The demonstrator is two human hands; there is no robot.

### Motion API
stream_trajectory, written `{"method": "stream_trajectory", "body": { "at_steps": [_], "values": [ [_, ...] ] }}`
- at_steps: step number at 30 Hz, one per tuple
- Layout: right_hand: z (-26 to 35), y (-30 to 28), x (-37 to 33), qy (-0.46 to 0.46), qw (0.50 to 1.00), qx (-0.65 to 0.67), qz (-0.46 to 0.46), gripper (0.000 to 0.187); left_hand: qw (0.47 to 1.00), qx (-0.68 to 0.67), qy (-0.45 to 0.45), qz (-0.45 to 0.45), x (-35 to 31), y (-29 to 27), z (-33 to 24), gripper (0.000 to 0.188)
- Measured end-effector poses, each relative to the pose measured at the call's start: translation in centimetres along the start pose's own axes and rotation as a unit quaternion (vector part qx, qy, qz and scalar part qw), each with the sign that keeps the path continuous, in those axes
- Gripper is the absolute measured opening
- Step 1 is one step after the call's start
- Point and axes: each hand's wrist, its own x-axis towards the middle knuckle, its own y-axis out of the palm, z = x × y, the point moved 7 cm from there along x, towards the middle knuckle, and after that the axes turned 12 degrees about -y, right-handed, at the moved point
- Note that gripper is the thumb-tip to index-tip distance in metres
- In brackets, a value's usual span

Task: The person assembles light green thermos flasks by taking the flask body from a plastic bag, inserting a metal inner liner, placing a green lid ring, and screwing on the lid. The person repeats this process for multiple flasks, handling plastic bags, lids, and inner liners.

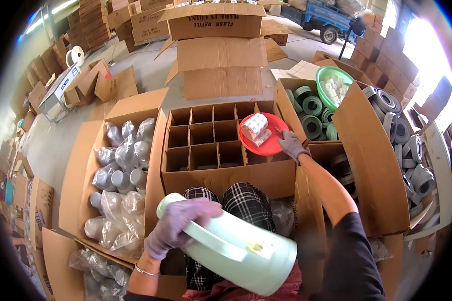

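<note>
A pale green vacuum flask jug lies tilted across my lap, its base toward the lower right. My gloved left hand is closed round it near the handle and top end. A small sticker shows on its side. My gloved right hand is at the right rim of a red plastic plate, fingers stretched over the edge. On the plate lies a white roll of printed labels, with a loose strip hanging from it. The plate rests on the right part of a divided cardboard box.
Left stands a carton of bagged grey cups. At right, cartons hold green rings and grey rings; a green basin of small white pieces sits on top. Ahead are an open carton and a blue cart.
</note>
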Motion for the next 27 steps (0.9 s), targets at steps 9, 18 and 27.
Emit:
{"method": "stream_trajectory", "body": {
  "at_steps": [9,18,27],
  "values": [
    [16.9,-0.8,-0.6,-0.18,0.928,0.306,0.115,0.041,0.873,0.317,0.238,0.286,0.6,10.6,-3.8,0.02],
    [25.0,-10.3,-13.8,-0.138,0.611,0.721,0.296,0.05,0.877,0.374,0.255,0.161,-1.7,9.2,-5.4,0.037],
    [30.4,-5.2,-17.2,-0.199,0.817,0.539,0.043,0.043,0.936,0.327,0.124,-0.037,-6.4,8.7,-3.1,0.048]
  ]
}}
